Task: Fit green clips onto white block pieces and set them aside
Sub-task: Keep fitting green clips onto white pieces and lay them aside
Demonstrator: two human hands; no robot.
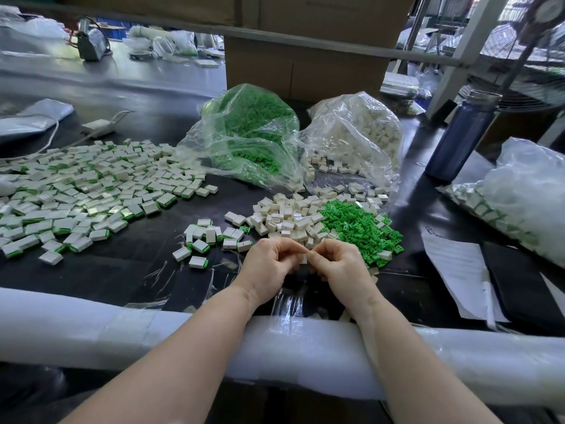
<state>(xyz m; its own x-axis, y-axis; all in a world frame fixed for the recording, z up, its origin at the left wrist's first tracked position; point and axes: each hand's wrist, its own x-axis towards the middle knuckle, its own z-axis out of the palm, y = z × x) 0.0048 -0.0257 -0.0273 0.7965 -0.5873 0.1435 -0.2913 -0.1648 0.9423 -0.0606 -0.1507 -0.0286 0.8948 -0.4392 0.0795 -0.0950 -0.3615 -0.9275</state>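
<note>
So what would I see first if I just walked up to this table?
Probably the bright green clips: a loose heap right of the hands, and a clear bag full of them behind. Next, the big spread of finished white blocks on the left, and both hands, left hand and right hand, together at the near edge.

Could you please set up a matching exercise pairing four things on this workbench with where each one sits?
Things:
1. Clear plastic bag of green clips
2. Dark blue cylindrical bottle
3. Broad spread of finished white blocks with green clips
4. Loose pile of green clips

Places:
A. Far left of the table
B. Just beyond the right hand
C. Right side, beside the white-block bag
D. Centre back, before the cardboard box

Pairs: 1-D, 2-C, 3-A, 4-B
</note>
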